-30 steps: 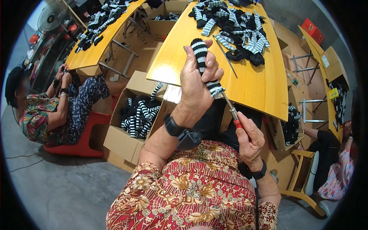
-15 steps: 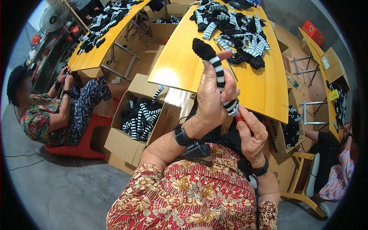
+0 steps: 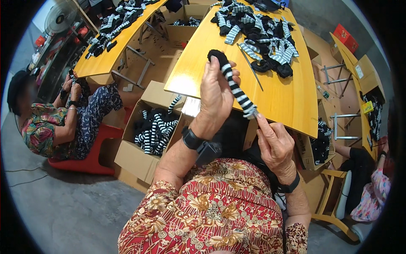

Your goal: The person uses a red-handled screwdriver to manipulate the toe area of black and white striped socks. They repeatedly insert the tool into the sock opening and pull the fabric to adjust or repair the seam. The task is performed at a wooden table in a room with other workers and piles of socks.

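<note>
My left hand (image 3: pixel 216 95) is raised and grips a black-and-white striped sock (image 3: pixel 233 84) with a black toe, held stretched out in front of the yellow table (image 3: pixel 287 101). My right hand (image 3: pixel 274 144) sits just below the sock's lower end, its fingertips touching the cuff. Both wrists wear black bands. A pile of striped and black socks (image 3: pixel 262 29) lies on the far part of the table, with a thin metal rod (image 3: pixel 250 67) beside it.
An open cardboard box (image 3: pixel 139 158) of striped socks stands on the floor to my left. A seated person (image 3: pixel 55 122) on a red stool handles socks by a second yellow table (image 3: pixel 110 51). Another person (image 3: pixel 372 186) sits at right. A fan (image 3: pixel 61 19) stands far left.
The red-handled tool seen in my right hand a second ago is out of sight. My left hand moved right and up, and the sock now hangs stretched toward my right hand's fingers.
</note>
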### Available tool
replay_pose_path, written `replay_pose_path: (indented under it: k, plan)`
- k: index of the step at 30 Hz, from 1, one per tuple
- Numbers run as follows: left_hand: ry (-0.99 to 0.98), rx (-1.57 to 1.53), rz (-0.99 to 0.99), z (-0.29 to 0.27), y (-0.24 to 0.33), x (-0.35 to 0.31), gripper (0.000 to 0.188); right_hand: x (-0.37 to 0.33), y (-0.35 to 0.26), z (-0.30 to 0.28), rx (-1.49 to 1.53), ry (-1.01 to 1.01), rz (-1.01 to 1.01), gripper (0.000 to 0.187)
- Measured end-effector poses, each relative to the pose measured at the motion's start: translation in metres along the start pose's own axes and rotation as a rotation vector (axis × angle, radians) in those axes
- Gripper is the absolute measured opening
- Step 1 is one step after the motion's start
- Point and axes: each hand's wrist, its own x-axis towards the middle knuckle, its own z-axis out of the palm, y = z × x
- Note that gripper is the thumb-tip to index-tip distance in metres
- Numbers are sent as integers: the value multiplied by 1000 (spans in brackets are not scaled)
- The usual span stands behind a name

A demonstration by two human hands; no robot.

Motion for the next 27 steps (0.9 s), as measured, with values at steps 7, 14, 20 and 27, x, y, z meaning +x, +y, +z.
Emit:
replay_pose_path:
  k: [7,14,20,27]
  plan:
    - [-281,85,19,7,17,3,54,-3,-1,3,364,39,127,44]
    - [-354,143,-40,26,3,-19,54,6,3,8,496,62,194,41]
    - [-361,138,-104,21,-2,-16,48,15,-5,16,99,129,7,44]
    - [-161,27,1,1,17,7,38,8,-5,5,240,28,85,46]
